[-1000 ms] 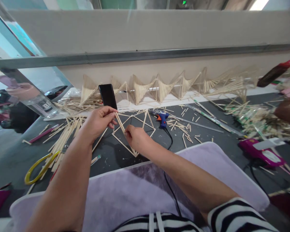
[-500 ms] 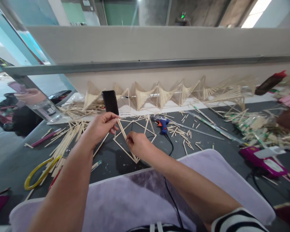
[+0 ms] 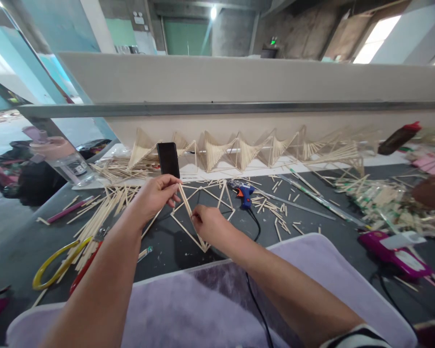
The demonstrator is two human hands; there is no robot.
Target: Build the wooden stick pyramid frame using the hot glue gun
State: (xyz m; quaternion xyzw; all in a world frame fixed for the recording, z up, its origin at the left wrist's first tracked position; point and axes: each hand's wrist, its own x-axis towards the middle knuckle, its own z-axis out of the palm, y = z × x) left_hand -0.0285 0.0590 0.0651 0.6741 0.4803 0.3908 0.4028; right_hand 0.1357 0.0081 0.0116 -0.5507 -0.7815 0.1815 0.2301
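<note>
A frame glued from thin wooden sticks (image 3: 187, 232) stands on the dark table in front of me. My left hand (image 3: 162, 194) pinches the upper end of a slanting wooden stick (image 3: 185, 198) of this frame between thumb and fingertips. Lower down, the curled fingers of my right hand (image 3: 209, 222) close on the same stick, which seems doubled with another along its length. A blue hot glue gun (image 3: 245, 194) lies right of the frame, its cord running toward me. Behind my left hand a black phone (image 3: 168, 159) leans upright.
Loose sticks (image 3: 105, 212), yellow-and-red-handled pliers (image 3: 58, 263) and a bottle (image 3: 67, 162) are at left. Twisted stick models (image 3: 217, 152) line the back. A lilac cloth (image 3: 311, 270) covers the near edge. At right are a magenta glue gun (image 3: 391, 253) and another person's hand (image 3: 433, 195).
The view has tipped up slightly, so the scene sits lower. Both hands keep their hold on the stick, with hardly any movement against the frame.
</note>
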